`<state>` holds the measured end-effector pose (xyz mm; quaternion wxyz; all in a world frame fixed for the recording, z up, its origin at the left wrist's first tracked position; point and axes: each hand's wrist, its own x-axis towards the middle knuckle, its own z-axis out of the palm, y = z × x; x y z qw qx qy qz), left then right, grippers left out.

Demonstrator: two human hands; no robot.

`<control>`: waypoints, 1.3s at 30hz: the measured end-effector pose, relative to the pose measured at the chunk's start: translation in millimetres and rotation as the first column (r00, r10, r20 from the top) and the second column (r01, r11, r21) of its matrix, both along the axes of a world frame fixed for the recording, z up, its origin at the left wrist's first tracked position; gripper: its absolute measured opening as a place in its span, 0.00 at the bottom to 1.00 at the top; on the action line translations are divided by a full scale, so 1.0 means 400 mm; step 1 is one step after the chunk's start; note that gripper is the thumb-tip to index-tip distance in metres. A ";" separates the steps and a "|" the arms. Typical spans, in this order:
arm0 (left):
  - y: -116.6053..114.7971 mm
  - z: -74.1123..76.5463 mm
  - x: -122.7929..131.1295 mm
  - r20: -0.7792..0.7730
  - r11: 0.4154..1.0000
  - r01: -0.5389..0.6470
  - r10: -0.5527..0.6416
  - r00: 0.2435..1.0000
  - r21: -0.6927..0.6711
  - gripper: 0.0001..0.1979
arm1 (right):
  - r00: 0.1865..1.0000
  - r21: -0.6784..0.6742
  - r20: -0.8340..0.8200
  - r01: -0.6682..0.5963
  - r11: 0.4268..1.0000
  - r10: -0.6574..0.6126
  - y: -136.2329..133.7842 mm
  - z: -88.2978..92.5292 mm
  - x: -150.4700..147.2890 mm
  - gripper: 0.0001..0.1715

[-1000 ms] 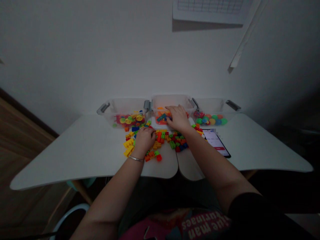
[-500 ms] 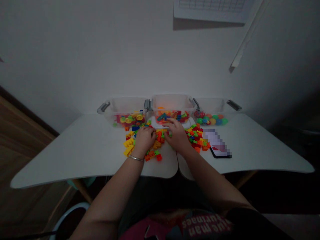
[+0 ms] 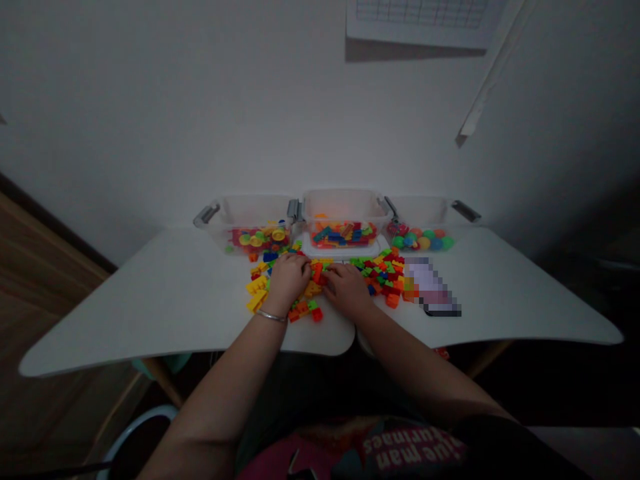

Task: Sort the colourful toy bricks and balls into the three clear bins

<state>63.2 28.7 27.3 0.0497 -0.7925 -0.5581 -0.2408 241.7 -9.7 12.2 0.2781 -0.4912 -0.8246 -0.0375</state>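
My left hand (image 3: 291, 277), with a bangle (image 3: 272, 316) at the wrist, rests in a heap of plastic building bricks. Its fingers are curled in and hide whatever they hold. Facing it, my right hand (image 3: 349, 291) is lowered into the same heap, fingers bent and fingertips closed at an orange brick (image 3: 317, 272). Yellow bricks (image 3: 257, 285) lie to the left of my left hand. Red, green and orange bricks (image 3: 386, 272) spread to the right of my right hand. A few orange and red bricks (image 3: 306, 309) lie nearer the front edge.
Behind the heap stand three clear boxes: the left box (image 3: 255, 207) with mixed pieces, the middle box (image 3: 347, 200) with bricks, resting on a white lid (image 3: 345, 252), and the right box (image 3: 425, 210) with coloured balls. A phone (image 3: 431, 283) lies right on the white tables (image 3: 510, 287).
My right hand has come down and back from in front of the middle box into the bricks, its fingers bending in. My left hand has stayed in place.
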 end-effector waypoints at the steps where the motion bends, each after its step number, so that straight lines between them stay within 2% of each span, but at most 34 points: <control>1: 0.000 0.000 -0.001 0.002 1.000 0.000 0.000 1.000 0.000 0.15 | 1.000 -0.011 -0.001 0.004 1.000 -0.004 0.002 -0.001 0.000 0.11; 9: 0.005 -0.008 -0.004 -0.002 1.000 -0.001 0.001 1.000 0.008 0.15 | 1.000 -0.018 0.016 0.024 1.000 -0.024 0.009 -0.009 0.004 0.08; 16: 0.007 -0.009 -0.003 -0.012 1.000 -0.009 0.009 1.000 -0.003 0.14 | 0.999 -0.038 0.013 0.037 0.999 -0.036 -0.001 0.002 0.004 0.13; 22: 0.006 -0.008 -0.003 -0.004 1.000 -0.008 0.008 1.000 0.011 0.14 | 0.991 0.007 0.053 0.126 0.992 -0.126 -0.003 0.006 0.004 0.09; 28: 0.007 -0.006 -0.002 -0.005 1.000 -0.009 0.009 1.000 0.003 0.14 | 0.987 0.078 0.146 0.058 0.995 -0.069 -0.002 0.003 0.001 0.10; 33: 0.006 -0.003 -0.001 -0.008 1.000 -0.013 0.012 1.000 -0.013 0.15 | 0.988 -0.016 0.156 0.015 1.000 -0.012 0.002 0.006 -0.006 0.07; 39: 0.007 -0.004 -0.002 0.000 1.000 -0.005 0.005 1.000 -0.010 0.15 | 0.999 -0.111 0.030 -0.030 0.993 0.033 0.008 0.015 -0.004 0.02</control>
